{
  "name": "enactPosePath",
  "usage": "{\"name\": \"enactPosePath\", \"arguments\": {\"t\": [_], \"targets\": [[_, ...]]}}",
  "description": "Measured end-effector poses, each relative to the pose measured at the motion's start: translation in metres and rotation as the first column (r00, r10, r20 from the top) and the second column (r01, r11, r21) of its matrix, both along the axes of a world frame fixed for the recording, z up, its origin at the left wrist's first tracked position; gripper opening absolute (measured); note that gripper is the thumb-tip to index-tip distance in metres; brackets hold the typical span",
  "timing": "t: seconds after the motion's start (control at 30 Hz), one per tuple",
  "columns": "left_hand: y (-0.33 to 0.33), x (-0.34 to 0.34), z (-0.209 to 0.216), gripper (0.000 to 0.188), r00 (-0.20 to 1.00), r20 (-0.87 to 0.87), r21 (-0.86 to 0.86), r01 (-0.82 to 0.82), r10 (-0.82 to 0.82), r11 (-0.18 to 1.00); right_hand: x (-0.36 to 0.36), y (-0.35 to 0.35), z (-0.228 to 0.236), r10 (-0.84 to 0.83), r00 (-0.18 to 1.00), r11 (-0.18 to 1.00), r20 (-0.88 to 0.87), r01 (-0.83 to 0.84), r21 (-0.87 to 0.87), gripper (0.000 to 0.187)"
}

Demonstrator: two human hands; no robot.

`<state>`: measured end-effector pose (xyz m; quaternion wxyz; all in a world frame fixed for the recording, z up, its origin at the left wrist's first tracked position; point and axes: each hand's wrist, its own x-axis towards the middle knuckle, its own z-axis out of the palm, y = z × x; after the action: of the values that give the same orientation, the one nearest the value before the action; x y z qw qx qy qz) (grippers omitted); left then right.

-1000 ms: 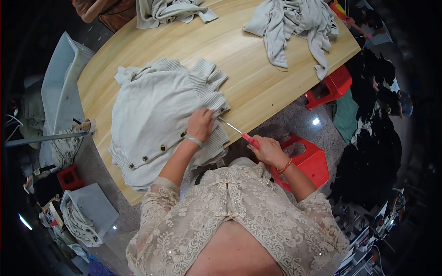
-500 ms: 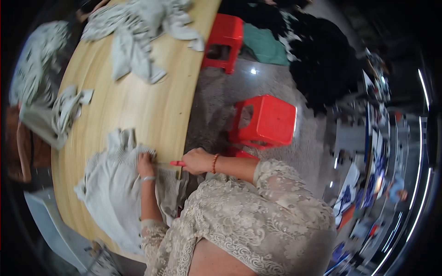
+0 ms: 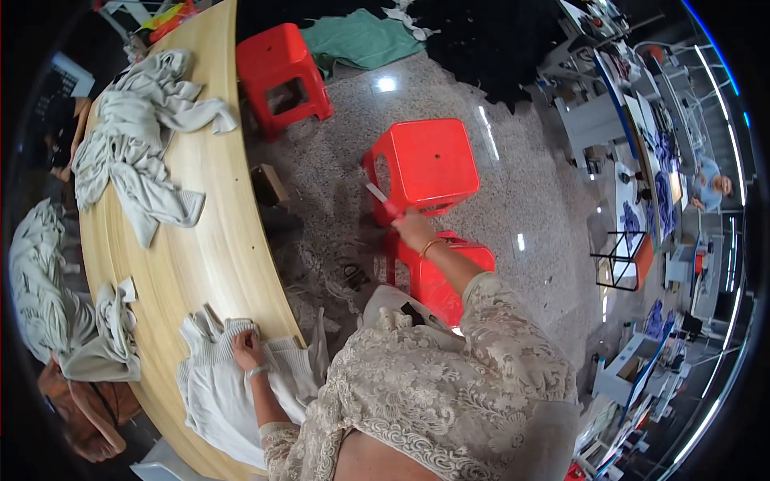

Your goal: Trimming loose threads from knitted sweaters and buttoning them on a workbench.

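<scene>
A pale grey knitted sweater (image 3: 228, 385) lies spread on the near end of the wooden table (image 3: 200, 264). On its ribbed band rests my left hand (image 3: 249, 350), its fingers curled in and gripping the knit. My right hand (image 3: 415, 231) is out over the floor, away from the sweater, near two red stools. It is closed around a slim tool with a red handle (image 3: 391, 208) and a narrow pale end. Motion blur hides the exact kind of tool.
More pale knitwear (image 3: 132, 136) is heaped farther along the table. Beside its left edge hangs another pile (image 3: 40, 272). Red plastic stools (image 3: 437, 160) stand on the speckled floor, one close to my body. Green cloth (image 3: 361, 40) and black fabric lie at the far side.
My right hand has swung with the red-handled tool away from the sweater, right and outward over the floor. My left hand stays on the ribbing. The whole view has shifted and turned.
</scene>
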<state>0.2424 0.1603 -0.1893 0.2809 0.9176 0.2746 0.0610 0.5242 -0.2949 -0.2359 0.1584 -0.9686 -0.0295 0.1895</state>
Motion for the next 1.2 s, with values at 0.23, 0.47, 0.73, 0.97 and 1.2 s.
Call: {"name": "enactPosePath", "arguments": {"t": [0.23, 0.47, 0.73, 0.97, 1.2], "targets": [[-0.011, 0.007, 0.019, 0.009, 0.998, -0.064, 0.060, 0.031, -0.027, 0.998, 0.071, -0.114, -0.062, -0.284, 0.861, 0.957, -0.422, 0.230, -0.175, 0.033], [-0.009, 0.005, 0.020, 0.009, 0.993, -0.117, 0.042, 0.023, -0.018, 0.999, 0.099, -0.141, -0.097, -0.573, 0.778, 0.817, -0.257, 0.516, -0.259, 0.026], [-0.011, 0.009, 0.027, 0.006, 0.981, -0.189, 0.005, -0.042, 0.043, 0.999, 0.137, -0.139, -0.112, -0.583, 0.757, 0.810, -0.295, 0.513, -0.285, 0.034], [-0.015, 0.014, 0.030, 0.007, 0.970, -0.226, -0.025, -0.095, 0.087, 0.995, 0.133, -0.110, -0.122, -0.525, 0.844, 0.848, -0.112, 0.530, 0.016, 0.073], [-0.015, 0.018, 0.032, 0.008, 0.971, -0.208, 0.060, -0.106, 0.117, 0.992, 0.128, -0.074, -0.094, -0.516, 0.856, 0.847, -0.023, 0.507, -0.162, 0.074]]}}
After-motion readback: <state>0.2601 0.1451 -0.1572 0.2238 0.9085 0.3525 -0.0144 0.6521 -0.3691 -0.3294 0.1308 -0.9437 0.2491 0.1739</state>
